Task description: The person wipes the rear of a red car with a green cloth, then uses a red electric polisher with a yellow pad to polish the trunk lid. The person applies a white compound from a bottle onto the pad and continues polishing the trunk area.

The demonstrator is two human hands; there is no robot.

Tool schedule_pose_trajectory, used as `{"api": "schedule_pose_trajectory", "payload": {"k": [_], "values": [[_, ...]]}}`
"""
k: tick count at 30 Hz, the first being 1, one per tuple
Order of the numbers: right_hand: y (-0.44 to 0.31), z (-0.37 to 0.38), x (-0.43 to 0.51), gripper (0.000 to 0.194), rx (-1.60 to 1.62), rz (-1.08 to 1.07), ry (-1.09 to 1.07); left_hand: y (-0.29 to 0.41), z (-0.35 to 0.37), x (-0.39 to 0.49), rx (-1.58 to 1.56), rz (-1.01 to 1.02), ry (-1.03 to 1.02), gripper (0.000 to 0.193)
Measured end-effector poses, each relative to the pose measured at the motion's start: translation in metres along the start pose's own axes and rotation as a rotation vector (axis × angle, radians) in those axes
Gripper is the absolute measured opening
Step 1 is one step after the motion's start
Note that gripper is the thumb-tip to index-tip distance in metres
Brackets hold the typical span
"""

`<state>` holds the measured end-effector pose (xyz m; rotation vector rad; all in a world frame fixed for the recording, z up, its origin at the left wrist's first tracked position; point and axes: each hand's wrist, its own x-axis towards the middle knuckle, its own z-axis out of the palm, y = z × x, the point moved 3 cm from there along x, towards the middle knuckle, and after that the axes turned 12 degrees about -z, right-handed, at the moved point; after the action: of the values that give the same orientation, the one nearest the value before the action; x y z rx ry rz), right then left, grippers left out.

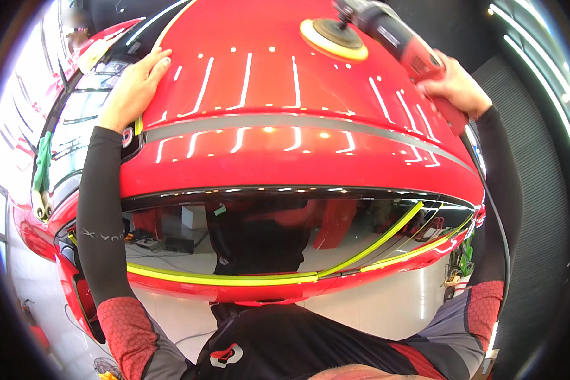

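My right hand (456,88) grips the red rear handle of a black and red power polisher (392,40). Its round yellow foam pad (335,42) is tilted over the glossy red roof (266,80) of a car; whether the pad touches the paint I cannot tell. My left hand (135,88) lies flat on the roof's left edge near the windshield, fingers spread a little and holding nothing. A grey strip (266,122) runs along the roof side. Below it, yellow-green tape (228,277) lines the dark side window (261,232).
The polisher's cord (496,209) hangs down beside my right arm. A side mirror (78,289) juts out at the lower left. A green plush toy (43,175) lies near the windshield's base. Another person, blurred, is at the upper left. A ribbed dark wall (527,156) stands at right.
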<state>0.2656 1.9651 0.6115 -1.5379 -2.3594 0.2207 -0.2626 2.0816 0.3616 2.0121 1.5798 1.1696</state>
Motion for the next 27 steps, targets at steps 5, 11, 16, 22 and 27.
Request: {"api": "schedule_pose_trajectory", "payload": {"k": [5,11,16,22,27], "values": [[0.003,-0.034,-0.074,0.045,0.136,0.433,0.055,0.004,-0.006,-0.003,0.006,0.024,-0.002,0.052],[0.009,-0.048,-0.125,0.053,0.161,0.454,0.193,0.025,-0.012,-0.007,-0.016,-0.018,-0.002,0.053],[-0.029,-0.036,-0.116,0.060,0.161,0.350,0.082,0.043,-0.011,-0.010,-0.042,-0.029,-0.019,0.055],[-0.087,0.015,-0.033,0.057,-0.071,-0.102,-0.041,0.039,-0.009,-0.011,-0.074,-0.019,-0.017,0.054],[-0.152,0.058,0.021,0.062,-0.154,-0.227,-0.112,0.042,-0.010,-0.009,-0.055,-0.022,0.013,0.055]]}}
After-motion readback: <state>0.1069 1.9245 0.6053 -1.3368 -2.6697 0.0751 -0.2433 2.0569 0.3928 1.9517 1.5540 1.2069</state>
